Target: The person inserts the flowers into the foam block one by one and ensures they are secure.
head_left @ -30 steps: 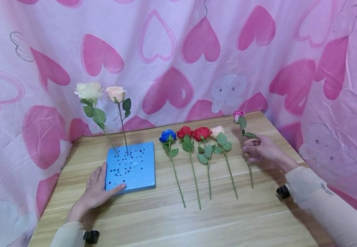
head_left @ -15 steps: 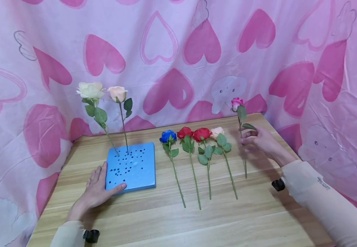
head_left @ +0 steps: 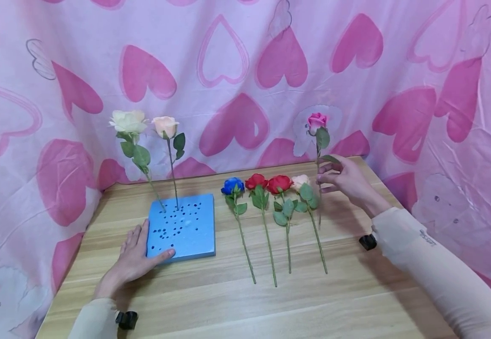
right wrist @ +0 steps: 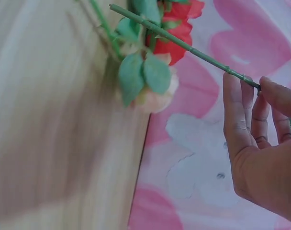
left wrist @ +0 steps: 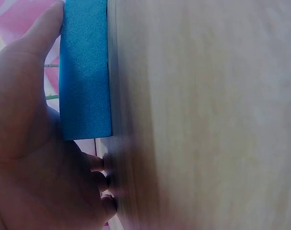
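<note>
Between thumb and fingertips, my right hand (head_left: pixel 353 182) pinches the green stem of a pink artificial rose (head_left: pixel 317 123). The rose stands nearly upright with its bloom at the top, and its lower stem (right wrist: pixel 184 44) hangs free below the fingers in the right wrist view. My left hand (head_left: pixel 130 263) rests at the front left corner of a blue foam block (head_left: pixel 203 239) dotted with holes. Its thumb lies on the block's top and the straight fingers run along the left side. A white rose (head_left: pixel 128 121) and a pale peach rose (head_left: pixel 165 126) stand in the block's back holes.
A blue rose (head_left: pixel 232 186), two red roses (head_left: pixel 256 181) and a pale pink rose (head_left: pixel 301 182) lie in a row on the wooden table (head_left: pixel 228 306), stems toward the front. A pink heart-print curtain (head_left: pixel 228 47) hangs behind and at the sides.
My right hand has raised the pink rose from the right of the table and moved it left and up, close beside the pale pink rose. My left hand has stayed at the block.
</note>
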Tool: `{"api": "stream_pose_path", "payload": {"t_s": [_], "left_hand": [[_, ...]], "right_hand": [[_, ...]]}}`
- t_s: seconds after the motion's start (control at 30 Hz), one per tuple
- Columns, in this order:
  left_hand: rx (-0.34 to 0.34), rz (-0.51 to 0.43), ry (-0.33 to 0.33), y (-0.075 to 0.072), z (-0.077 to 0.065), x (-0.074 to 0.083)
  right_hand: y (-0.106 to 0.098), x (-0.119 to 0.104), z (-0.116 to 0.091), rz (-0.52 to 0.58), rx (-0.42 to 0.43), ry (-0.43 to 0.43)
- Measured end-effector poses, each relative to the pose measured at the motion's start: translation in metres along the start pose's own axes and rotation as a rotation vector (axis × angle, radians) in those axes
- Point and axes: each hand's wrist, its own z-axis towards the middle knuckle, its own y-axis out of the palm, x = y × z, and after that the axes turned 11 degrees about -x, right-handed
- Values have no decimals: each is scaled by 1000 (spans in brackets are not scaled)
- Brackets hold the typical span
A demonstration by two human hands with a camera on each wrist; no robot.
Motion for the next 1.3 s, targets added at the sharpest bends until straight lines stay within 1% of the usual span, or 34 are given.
{"api": "stream_pose_path", "payload": {"t_s": [0.17, 0.37, 0.63, 0.8, 1.07, 1.3], "left_hand": [[3, -4, -1, -2, -1, 0], [9, -3, 4, -2, -1, 0], [20, -1, 15, -3, -1, 1], [20, -3, 15, -3, 0, 0], [21, -8, 9, -1, -2, 0], [20, -11, 2, 0, -1, 0]], "right_hand": [[16, -11, 17, 45, -8, -56], [38, -22, 37, 74, -45, -116], [64, -37, 55, 77, -45, -114], [78, -42, 65, 88, -72, -121], [103, -47, 80, 155, -107, -150], [125, -52, 94, 150, -133, -180]]}}
